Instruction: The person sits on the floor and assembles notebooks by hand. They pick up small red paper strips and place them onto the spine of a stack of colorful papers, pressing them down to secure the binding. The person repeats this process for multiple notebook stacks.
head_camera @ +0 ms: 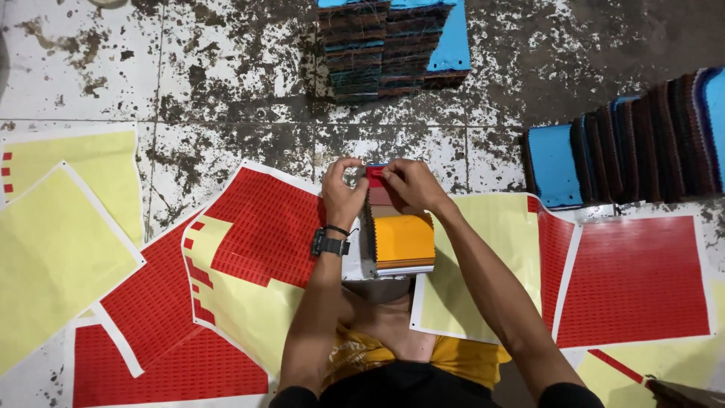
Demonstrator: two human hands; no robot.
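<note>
Stained, speckled floor tiles (226, 91) fill the upper half of the frame. At the far left lie yellow sheets (53, 249), and beside them red label sheets (264, 227) spread toward the centre. My left hand (341, 193), a black watch (330, 243) on its wrist, pinches the top edge of a fabric swatch stack (400, 234) at centre frame, its orange swatch showing. My right hand (411, 185) pinches that same top edge, fingers closed on a small red piece (376, 173). Upper centre sits a pile of swatches (385, 49); at upper right a row of swatches (642, 143) leans above another red sheet (634, 276).
</note>
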